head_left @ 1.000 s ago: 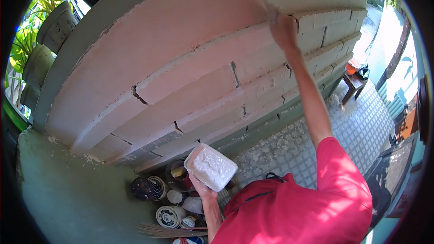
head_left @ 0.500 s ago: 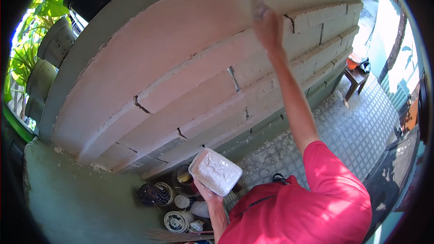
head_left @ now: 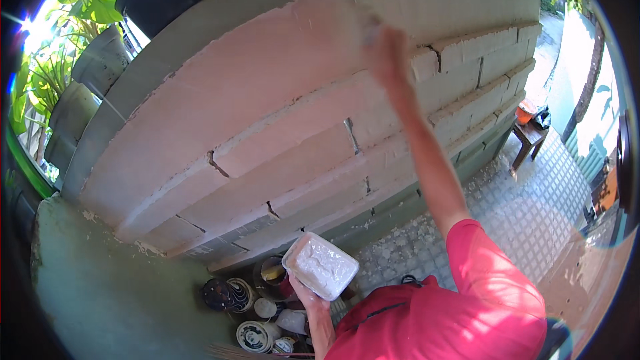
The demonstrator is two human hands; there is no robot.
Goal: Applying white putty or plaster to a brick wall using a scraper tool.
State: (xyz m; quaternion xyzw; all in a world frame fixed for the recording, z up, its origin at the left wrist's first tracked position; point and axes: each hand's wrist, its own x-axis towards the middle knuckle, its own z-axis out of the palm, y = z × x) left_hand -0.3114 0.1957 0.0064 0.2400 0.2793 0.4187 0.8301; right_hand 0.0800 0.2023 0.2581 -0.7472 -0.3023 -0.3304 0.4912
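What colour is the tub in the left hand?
The rectangular tub in the left hand is white; the head view shows it best.

Red shirt (head_left: pixel 427 327); white tub (head_left: pixel 343 284); pinkish wall (head_left: pixel 227 100); pale-grey checked floor (head_left: pixel 513 203)

Right arm (head_left: pixel 433 163) long and high, right grip (head_left: pixel 389 45) blurred; left grip (head_left: pixel 308 295) low, near the torso (head_left: pixel 427 320).
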